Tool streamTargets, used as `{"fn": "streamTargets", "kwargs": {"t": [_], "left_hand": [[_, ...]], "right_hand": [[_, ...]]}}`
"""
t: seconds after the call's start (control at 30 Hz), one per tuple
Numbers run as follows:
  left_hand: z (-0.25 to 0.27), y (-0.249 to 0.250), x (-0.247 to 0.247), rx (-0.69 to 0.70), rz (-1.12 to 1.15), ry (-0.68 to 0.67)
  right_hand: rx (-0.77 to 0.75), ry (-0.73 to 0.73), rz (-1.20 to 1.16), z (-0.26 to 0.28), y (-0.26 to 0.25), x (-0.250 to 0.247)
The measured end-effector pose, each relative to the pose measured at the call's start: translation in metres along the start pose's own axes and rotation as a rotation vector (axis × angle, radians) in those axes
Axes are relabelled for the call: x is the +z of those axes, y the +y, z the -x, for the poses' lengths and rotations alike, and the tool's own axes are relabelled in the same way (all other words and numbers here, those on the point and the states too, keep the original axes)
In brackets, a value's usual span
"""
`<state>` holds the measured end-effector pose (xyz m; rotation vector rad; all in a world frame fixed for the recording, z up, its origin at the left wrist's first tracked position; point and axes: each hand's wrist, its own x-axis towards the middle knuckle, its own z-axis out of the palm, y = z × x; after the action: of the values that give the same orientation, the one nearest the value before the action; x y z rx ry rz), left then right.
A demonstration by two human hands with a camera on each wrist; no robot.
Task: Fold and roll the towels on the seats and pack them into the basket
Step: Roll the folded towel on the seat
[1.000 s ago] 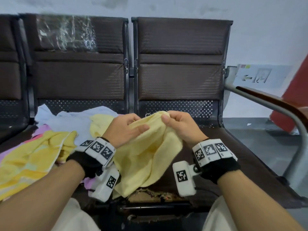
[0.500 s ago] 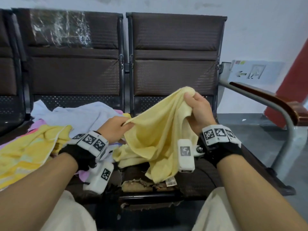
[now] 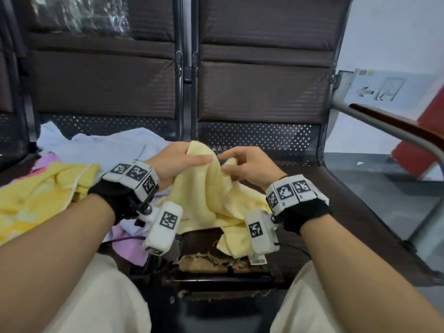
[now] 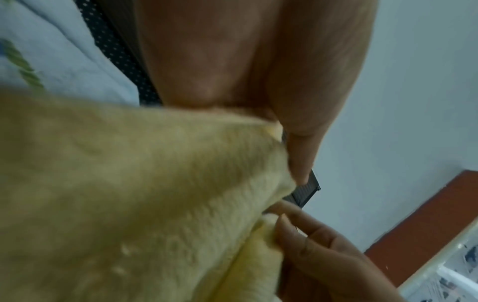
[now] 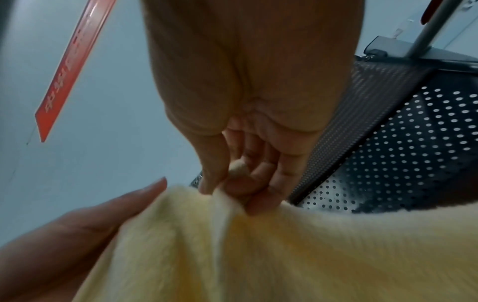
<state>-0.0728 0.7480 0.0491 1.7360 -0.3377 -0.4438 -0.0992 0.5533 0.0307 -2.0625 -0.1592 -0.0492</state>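
A pale yellow towel (image 3: 216, 198) hangs bunched over the front of the right seat (image 3: 336, 212). My left hand (image 3: 177, 162) grips its top edge between thumb and fingers; in the left wrist view the left thumb presses the towel (image 4: 145, 194). My right hand (image 3: 240, 167) pinches a fold of the same edge just to the right, and the right wrist view shows its curled fingers (image 5: 248, 183) holding the towel (image 5: 284, 255). The two hands sit close together. No basket is in view.
A heap of other towels lies on the left seat: bright yellow (image 3: 40, 195), light blue (image 3: 108, 150), pink (image 3: 129, 243). A metal armrest with a wooden top (image 3: 396, 131) runs along the right. The seat's front edge (image 3: 211, 263) is torn.
My right hand came down from its raised position and moved left beside my left hand. The towel, stretched out half a second ago, now hangs bunched between them.
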Motion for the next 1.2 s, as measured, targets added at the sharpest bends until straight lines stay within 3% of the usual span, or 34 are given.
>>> {"fn": "streamTargets", "kwargs": {"t": [0.17,0.3,0.47,0.6,0.8,0.93,1.1,1.2], "left_hand": [[-0.001,-0.008,-0.008,0.037,0.060,-0.106],[0.001,-0.013,-0.011,0.098,0.017,-0.093],[0.002,-0.021,-0.013,0.114,-0.114,0.064],[0.006,-0.030,-0.008,0.113,-0.335,-0.075],[0.008,-0.029,0.016,0.033,-0.238,-0.043],[0.012,-0.026,0.036,-0.027,-0.256,-0.168],[0.005,-0.026,0.059,0.035,-0.289,0.064],[0.002,-0.023,0.057,0.043,-0.286,0.106]], "right_hand": [[-0.033,-0.064,0.026,-0.007,0.001,0.008],[-0.015,0.001,0.155,-0.012,0.004,0.014],[0.046,0.176,-0.229,-0.009,-0.003,0.003],[0.111,0.211,-0.483,0.000,-0.009,0.000],[0.113,0.179,-0.525,0.011,-0.017,-0.004],[0.109,0.172,-0.537,0.017,-0.022,-0.004],[0.104,0.205,-0.533,0.020,-0.022,-0.007],[0.135,0.316,-0.537,0.020,-0.020,-0.014]]}}
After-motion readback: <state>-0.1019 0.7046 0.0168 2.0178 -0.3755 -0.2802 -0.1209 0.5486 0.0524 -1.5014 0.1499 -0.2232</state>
